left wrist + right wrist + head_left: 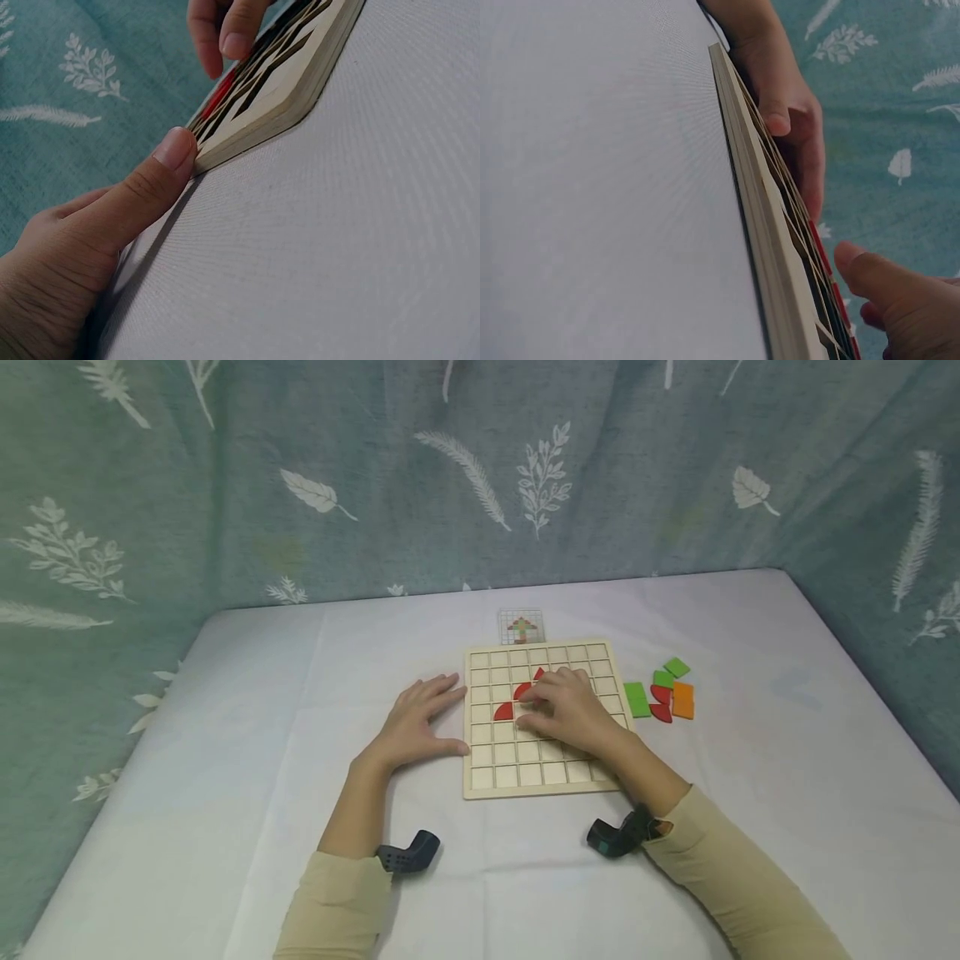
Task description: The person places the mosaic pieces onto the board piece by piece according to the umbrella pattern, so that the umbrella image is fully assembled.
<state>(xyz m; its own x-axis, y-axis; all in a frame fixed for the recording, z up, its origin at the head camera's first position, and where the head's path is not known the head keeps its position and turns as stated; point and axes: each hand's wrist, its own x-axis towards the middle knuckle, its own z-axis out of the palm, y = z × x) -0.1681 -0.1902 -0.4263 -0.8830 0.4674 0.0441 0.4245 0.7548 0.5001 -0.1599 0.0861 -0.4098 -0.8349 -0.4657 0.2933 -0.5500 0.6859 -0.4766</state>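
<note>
- Pale wooden board (506,775), gridded into square cells, flat on the counter (525,877); the left hand (416,722) touches its left edge.
- Red quarter-circle (504,712) in a cell left of centre.
- Second red quarter-circle (522,690), diagonally up-right, at the right hand (566,708).
- Red piece (539,673) farther up-right, partly hidden.

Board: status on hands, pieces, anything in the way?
Left hand touching left edge of board. Right hand over board, near red pieces, partly blocking head view. Loose tiles right of board.
</note>
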